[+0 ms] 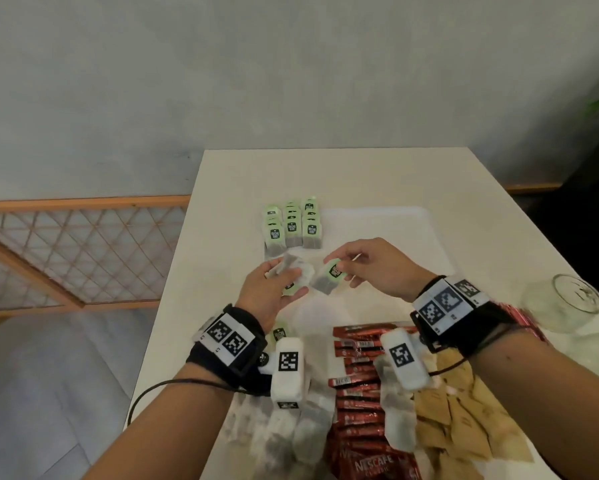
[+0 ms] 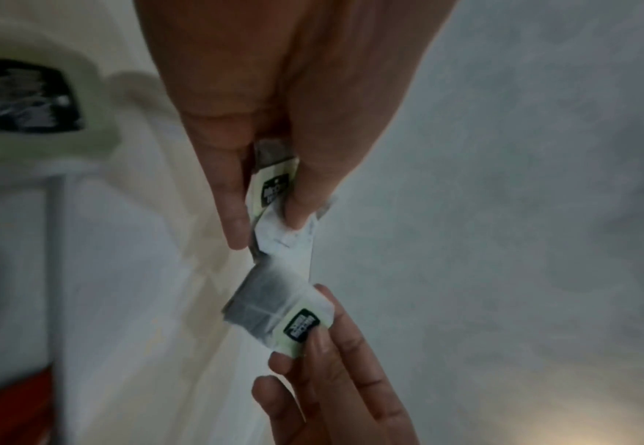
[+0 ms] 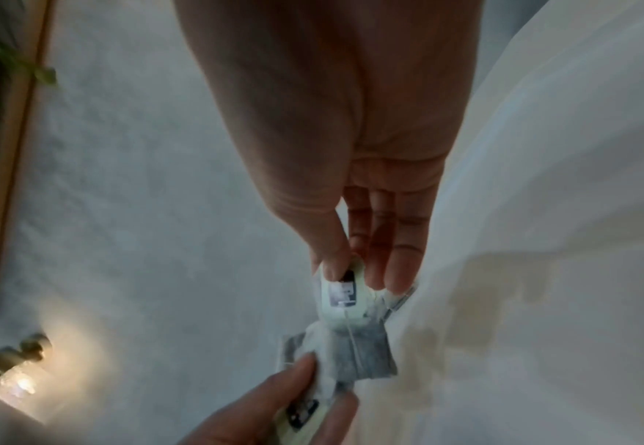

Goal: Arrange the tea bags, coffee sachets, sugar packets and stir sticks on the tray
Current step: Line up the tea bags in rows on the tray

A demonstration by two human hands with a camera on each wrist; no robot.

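Over the near left part of the white tray, both hands hold tea bags. My left hand grips a small bunch of tea bags between thumb and fingers. My right hand pinches the green tag of one tea bag, which hangs tilted beside the left hand's bunch; the same tea bag shows in both wrist views. Three neat rows of green-tagged tea bags lie at the tray's far left corner.
Near the front edge lie loose tea bags, a stack of red coffee sachets and brown sugar packets. Clear glasses stand at the right edge. The table's left edge drops to the floor beside a wooden lattice.
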